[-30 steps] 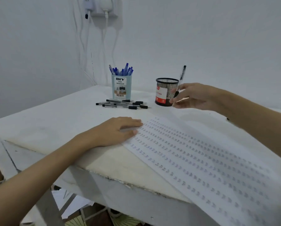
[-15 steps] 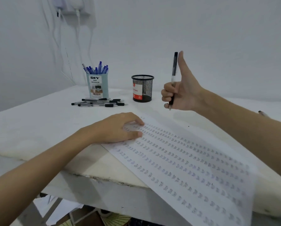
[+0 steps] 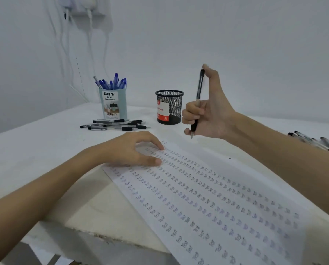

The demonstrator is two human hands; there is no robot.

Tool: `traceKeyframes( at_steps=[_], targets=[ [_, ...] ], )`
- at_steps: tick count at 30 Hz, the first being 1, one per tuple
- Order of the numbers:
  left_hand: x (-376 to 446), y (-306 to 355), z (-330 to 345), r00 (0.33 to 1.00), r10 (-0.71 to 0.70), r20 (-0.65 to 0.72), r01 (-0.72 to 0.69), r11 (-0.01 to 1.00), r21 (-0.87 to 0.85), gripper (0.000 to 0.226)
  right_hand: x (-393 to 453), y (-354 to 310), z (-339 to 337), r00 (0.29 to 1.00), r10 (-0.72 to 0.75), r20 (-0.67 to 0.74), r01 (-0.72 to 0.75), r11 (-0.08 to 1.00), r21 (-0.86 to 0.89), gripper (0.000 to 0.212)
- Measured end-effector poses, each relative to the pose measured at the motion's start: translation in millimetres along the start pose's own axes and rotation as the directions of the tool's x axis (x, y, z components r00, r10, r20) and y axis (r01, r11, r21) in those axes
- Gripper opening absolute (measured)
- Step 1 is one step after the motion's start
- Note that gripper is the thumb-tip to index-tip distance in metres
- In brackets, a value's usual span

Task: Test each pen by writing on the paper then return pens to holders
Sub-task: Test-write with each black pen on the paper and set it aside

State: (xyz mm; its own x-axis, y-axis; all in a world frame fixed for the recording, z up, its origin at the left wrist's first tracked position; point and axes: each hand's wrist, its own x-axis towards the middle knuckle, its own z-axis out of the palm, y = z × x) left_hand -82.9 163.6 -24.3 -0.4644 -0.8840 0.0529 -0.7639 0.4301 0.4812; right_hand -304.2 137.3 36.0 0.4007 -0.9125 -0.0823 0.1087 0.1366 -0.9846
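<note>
My right hand point(image 3: 207, 113) grips a black pen point(image 3: 198, 92) upright, fingers curled round the barrel, thumb on its top end, tip pointing down just above the paper's far corner. A long white paper point(image 3: 207, 197), covered in rows of small written marks, runs diagonally across the table. My left hand point(image 3: 133, 150) rests on the paper's far left corner, fingers spread. A black mesh holder point(image 3: 169, 107) stands behind the right hand. A light blue holder point(image 3: 113, 104) full of blue pens is to its left. Several black pens point(image 3: 115, 124) lie loose in front of it.
More black pens point(image 3: 312, 139) lie on the table at the right edge behind my right forearm. The white table point(image 3: 35, 150) ends in a chipped front edge. Cables and chargers point(image 3: 83, 10) hang on the wall at the back left.
My right hand lifted the pen from beside the mesh holder and turned it upright in a fist, thumb now on its top end. My left hand stayed on the paper.
</note>
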Motion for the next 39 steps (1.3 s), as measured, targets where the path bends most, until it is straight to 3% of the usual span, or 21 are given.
traceKeyframes(
  at_steps=[2, 5, 9, 11, 14, 16, 19, 21, 24, 26, 31, 39],
  targets=[
    [5.1, -4.1, -0.7, 1.0, 0.008, -0.021, -0.008, 1.0, -0.03, 0.055, 8.4, 2.8, 5.7, 0.999, -0.039, -0.009, 0.039, 0.998, -0.04, 0.079],
    [11.1, -9.8, 0.6, 0.998, 0.032, -0.056, -0.035, 0.998, -0.05, 0.05, 27.7, 12.1, 14.0, 0.992, -0.093, -0.08, 0.089, 0.994, -0.062, 0.05],
    [12.7, -16.8, 7.1, 0.99, 0.074, -0.118, -0.091, 0.986, -0.139, 0.049, 49.1, 32.9, 18.4, 0.995, -0.043, -0.087, 0.017, 0.96, -0.281, 0.071],
    [13.1, -18.8, 8.9, 0.987, 0.085, -0.137, -0.107, 0.981, -0.161, 0.05, 55.9, 42.5, 21.7, 0.986, -0.119, -0.117, 0.064, 0.918, -0.392, 0.067],
    [13.8, -20.0, 9.6, 0.985, 0.089, -0.148, -0.117, 0.974, -0.195, 0.048, 59.4, 55.5, 24.0, 0.945, -0.283, -0.165, 0.174, 0.86, -0.48, 0.044],
    [14.1, -20.3, 10.6, 0.984, 0.091, -0.154, -0.123, 0.969, -0.215, 0.045, 62.8, 62.3, 21.6, 0.905, -0.374, -0.202, 0.235, 0.836, -0.496, 0.043],
    [13.5, -21.1, 11.2, 0.984, 0.079, -0.159, -0.115, 0.966, -0.231, 0.042, 65.1, 63.8, 20.3, 0.892, -0.383, -0.241, 0.246, 0.857, -0.453, 0.051],
    [13.6, -21.0, 11.0, 0.986, 0.069, -0.154, -0.104, 0.968, -0.23, 0.037, 65.0, 63.1, 20.8, 0.898, -0.386, -0.211, 0.253, 0.846, -0.47, 0.052],
    [14.1, -21.4, 11.1, 0.986, 0.07, -0.153, -0.105, 0.967, -0.231, 0.032, 66.6, 67.0, 20.9, 0.884, -0.437, -0.166, 0.276, 0.775, -0.568, 0.038],
    [14.2, -21.4, 11.1, 0.986, 0.064, -0.154, -0.099, 0.968, -0.231, 0.032, 68.4, 69.8, 20.4, 0.873, -0.463, -0.155, 0.286, 0.741, -0.607, 0.047],
    [14.4, -20.2, 11.3, 0.987, 0.066, -0.147, -0.098, 0.97, -0.223, 0.043, 66.0, 70.1, 20.6, 0.879, -0.455, -0.142, 0.284, 0.738, -0.612, 0.056],
    [12.5, -15.5, 10.5, 0.986, 0.073, -0.151, -0.107, 0.966, -0.236, 0.04, 61.7, 67.3, 23.5, 0.889, -0.442, -0.118, 0.28, 0.729, -0.625, 0.045]
  ],
)
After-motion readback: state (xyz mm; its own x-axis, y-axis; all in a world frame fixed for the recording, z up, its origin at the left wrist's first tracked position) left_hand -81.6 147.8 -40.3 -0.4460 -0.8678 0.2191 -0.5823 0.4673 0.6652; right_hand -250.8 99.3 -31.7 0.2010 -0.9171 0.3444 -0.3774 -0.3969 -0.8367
